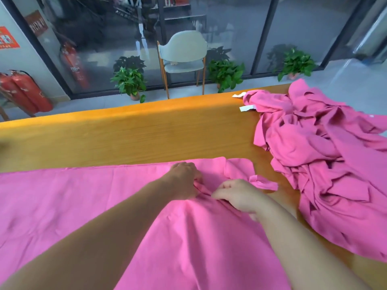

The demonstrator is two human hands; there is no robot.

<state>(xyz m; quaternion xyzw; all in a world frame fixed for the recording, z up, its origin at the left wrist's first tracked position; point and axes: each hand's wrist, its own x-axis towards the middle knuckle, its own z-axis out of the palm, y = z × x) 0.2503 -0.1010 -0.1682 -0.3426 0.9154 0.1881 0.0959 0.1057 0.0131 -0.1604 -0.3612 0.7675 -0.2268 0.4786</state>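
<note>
**A:** The left hand and right hand are close together, each pinching a raised fold of the pink cloth that's spread flat on the table. Any tips?

**B:** I'd keep the tension even and lift slowly so it doesn't bunch. The white tags by the pink pile and the red wall poster are too blurry to read.
</note>
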